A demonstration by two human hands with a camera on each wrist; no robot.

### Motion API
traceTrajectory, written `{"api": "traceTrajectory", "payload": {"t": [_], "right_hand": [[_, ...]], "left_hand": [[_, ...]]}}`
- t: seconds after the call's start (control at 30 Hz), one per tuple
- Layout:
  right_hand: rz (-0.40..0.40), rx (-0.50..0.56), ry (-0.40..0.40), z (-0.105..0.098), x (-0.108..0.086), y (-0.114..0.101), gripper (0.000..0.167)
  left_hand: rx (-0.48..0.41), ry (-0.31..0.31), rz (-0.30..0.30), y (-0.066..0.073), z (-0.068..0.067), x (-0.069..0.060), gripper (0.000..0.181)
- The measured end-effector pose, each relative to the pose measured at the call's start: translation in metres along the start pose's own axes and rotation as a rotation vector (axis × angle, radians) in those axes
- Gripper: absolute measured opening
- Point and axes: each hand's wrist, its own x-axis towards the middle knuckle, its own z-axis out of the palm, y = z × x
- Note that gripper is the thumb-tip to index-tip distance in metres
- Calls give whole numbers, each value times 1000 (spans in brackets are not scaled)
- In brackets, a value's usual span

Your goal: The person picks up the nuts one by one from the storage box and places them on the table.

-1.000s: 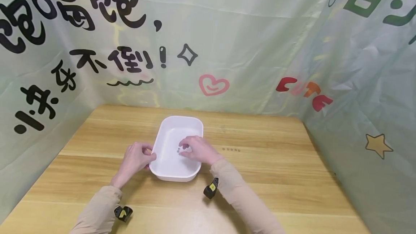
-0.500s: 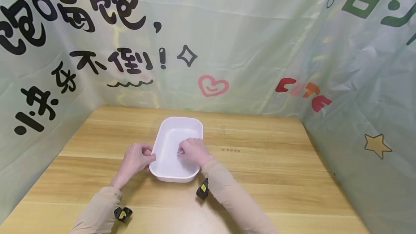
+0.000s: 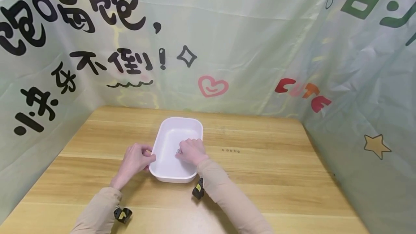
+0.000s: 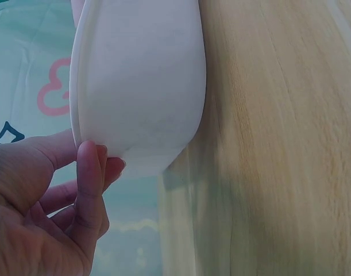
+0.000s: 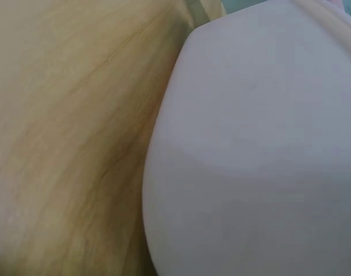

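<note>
A white rectangular tray (image 3: 169, 170) stands on the wooden table. On its left rim, the left hand (image 3: 135, 160) pinches the edge between thumb and fingers; the left wrist view shows this hand (image 4: 60, 201) gripping the tray's wall (image 4: 141, 80). Inside the tray, the right hand (image 3: 192, 151) reaches down with curled fingers beside a few tiny grey items (image 3: 178, 151). Whether its fingertips pinch one of them is hidden. In the right wrist view only the tray's outer side (image 5: 250, 149) shows, not the hand.
Several tiny objects (image 3: 230, 151) lie in a row on the table (image 3: 276, 176) right of the tray, and a tiny one (image 3: 228, 175) sits nearer, by the right sleeve. Printed cloth (image 3: 247, 46) surrounds the table's back and sides.
The right hand has moved a little left and down inside the tray, and its fingers, spread apart at first, have drawn together. The left hand stays on the rim.
</note>
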Motion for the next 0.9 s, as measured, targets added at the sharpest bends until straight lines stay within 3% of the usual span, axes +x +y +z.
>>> {"api": "traceTrajectory", "payload": {"t": [0.57,0.9], "right_hand": [[-8,-36,-11,-3,-2,-2,24],[-45,-65,10,-1,-4,0,26]], "left_hand": [[-2,9,-10,1,1,0,32],[-1,14,0,-1,1,1,34]]}}
